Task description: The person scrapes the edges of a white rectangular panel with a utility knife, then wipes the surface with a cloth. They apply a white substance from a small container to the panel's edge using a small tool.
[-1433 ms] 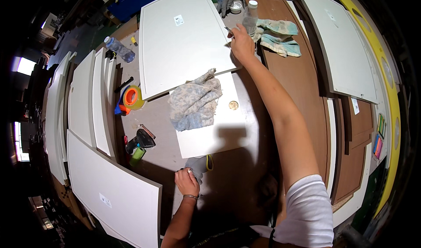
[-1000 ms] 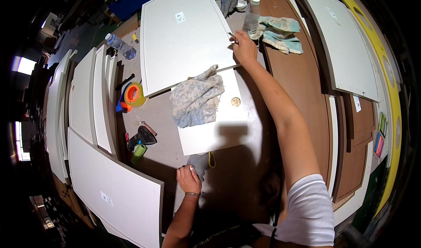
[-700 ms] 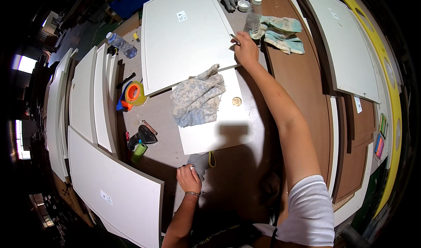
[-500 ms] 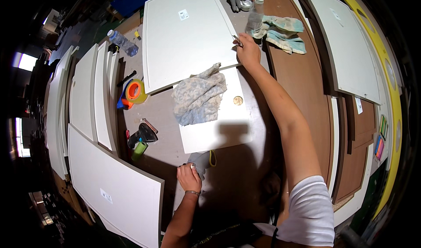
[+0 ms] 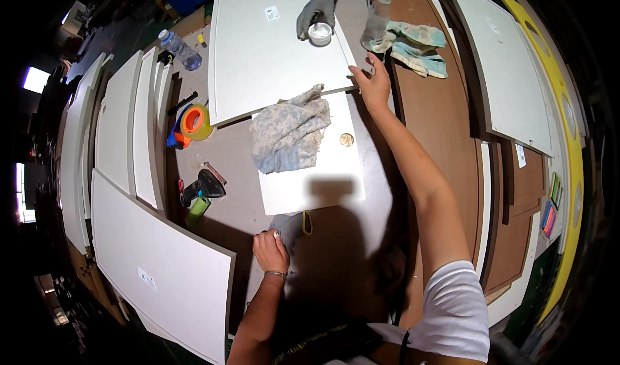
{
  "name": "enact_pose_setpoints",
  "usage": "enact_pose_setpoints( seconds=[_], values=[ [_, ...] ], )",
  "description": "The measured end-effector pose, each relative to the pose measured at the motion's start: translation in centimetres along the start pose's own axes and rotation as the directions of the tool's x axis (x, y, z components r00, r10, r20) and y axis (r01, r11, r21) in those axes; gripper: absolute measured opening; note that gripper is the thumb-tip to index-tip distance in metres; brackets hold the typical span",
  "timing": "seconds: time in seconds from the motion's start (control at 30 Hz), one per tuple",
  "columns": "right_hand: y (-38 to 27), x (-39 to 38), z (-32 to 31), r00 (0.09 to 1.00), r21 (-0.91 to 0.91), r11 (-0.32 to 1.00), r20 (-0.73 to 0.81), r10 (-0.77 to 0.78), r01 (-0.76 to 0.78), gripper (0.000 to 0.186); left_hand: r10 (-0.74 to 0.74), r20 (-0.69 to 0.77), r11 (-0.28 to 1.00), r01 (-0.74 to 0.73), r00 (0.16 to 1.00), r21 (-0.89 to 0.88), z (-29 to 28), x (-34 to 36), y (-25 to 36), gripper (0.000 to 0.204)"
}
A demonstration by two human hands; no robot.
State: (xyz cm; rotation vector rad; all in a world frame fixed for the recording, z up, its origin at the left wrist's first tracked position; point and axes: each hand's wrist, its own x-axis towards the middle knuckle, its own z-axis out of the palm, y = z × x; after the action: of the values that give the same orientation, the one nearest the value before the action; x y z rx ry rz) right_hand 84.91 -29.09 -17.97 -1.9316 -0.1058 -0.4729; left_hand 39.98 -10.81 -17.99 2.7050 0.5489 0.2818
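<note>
My right hand point(image 5: 374, 87) reaches to the near right corner of a white panel point(image 5: 258, 61), thumb and fingers apart, with nothing clearly visible between them. Closer to me, my left hand point(image 5: 271, 250) is curled beside a grey glove with a yellow cuff point(image 5: 292, 226). A small pale spot shows at its fingertips, too small to name. Over the panel's far right part, another person's grey-gloved hand point(image 5: 318, 9) holds a small round tub of white paste point(image 5: 320, 34). A crumpled patterned rag point(image 5: 290, 132) lies on a white sheet point(image 5: 284, 197), left of a round gold-coloured disc point(image 5: 347, 140).
Tape rolls point(image 5: 196, 122), a black tool point(image 5: 210, 183) and a green cylinder point(image 5: 197, 211) lie left. A blue-capped bottle point(image 5: 181, 50) lies beyond them. At right stand a white-capped bottle point(image 5: 377, 23) and a teal-and-white cloth point(image 5: 420, 49) on brown panels point(image 5: 445, 152). White panels point(image 5: 161, 268) lean at left.
The other person's gloved hand has brought the tub left and nearer, over the panel. My right hand has opened; the small dark tool at its fingertips no longer shows. My left hand stays by the glove.
</note>
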Motion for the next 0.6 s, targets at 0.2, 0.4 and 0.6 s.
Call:
enact_pose_setpoints(
  seconds=[0.2, 0.4, 0.6],
  values=[
    [-2.4, -0.1, 1.4, 0.983, -0.098, 0.989, 0.163, -0.09, 0.107, 0.073, -0.053, 0.037, 0.998, 0.052, 0.998, 0.025, 0.3, -0.2, -0.4, 0.017],
    [-4.1, 3.0, 6.3, 0.96, -0.229, 0.944, 0.201, -0.193, 0.238, 0.088, -0.033, 0.029, 0.999, 0.033, 0.999, 0.02, 0.8, -0.1, -1.0, 0.016],
    [-4.0, 6.7, 9.9, 0.955, -0.32, 0.931, 0.286, -0.081, 0.174, 0.098, -0.076, 0.007, 0.997, 0.076, 0.997, -0.016, 0.1, 0.0, 0.1, 0.019]
  ],
)
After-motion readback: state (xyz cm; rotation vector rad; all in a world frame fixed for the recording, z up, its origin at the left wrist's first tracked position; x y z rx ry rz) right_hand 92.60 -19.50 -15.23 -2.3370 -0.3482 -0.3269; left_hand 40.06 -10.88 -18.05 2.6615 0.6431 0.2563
